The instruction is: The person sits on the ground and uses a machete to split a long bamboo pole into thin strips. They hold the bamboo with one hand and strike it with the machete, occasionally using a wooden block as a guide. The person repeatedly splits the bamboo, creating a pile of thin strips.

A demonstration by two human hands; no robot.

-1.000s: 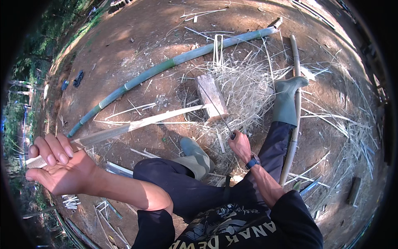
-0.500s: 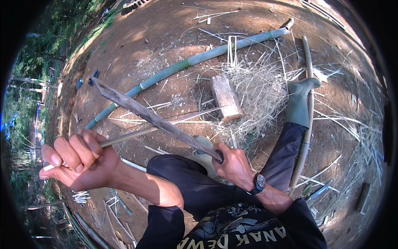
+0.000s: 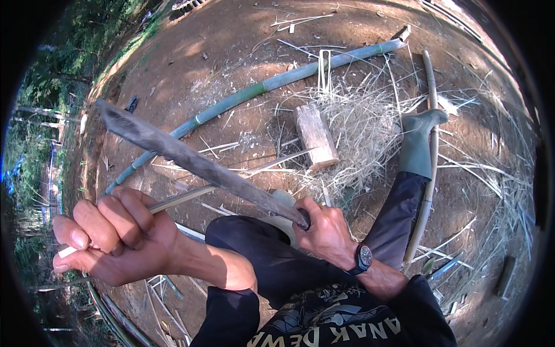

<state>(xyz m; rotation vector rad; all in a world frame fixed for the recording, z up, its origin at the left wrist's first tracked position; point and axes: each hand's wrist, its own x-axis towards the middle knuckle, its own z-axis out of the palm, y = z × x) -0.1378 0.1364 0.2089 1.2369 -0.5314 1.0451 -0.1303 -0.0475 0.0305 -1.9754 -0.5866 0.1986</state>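
Left hand [image 3: 115,240] raised close to the camera, fist closed around a thin bamboo strip [image 3: 231,179] that runs right toward the wooden block [image 3: 316,136]. Right hand [image 3: 325,228], wrist bent, grip tight on the handle of a long dark machete [image 3: 191,159]; blade angles up-left across the strip. Handle hidden inside the fist. Strip's near end barely shows past the left fingers.

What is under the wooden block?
The pale wooden block lies on brown dirt ground, with dry straw-coloured bamboo shavings beside it. Whatever sits directly beneath it is covered.
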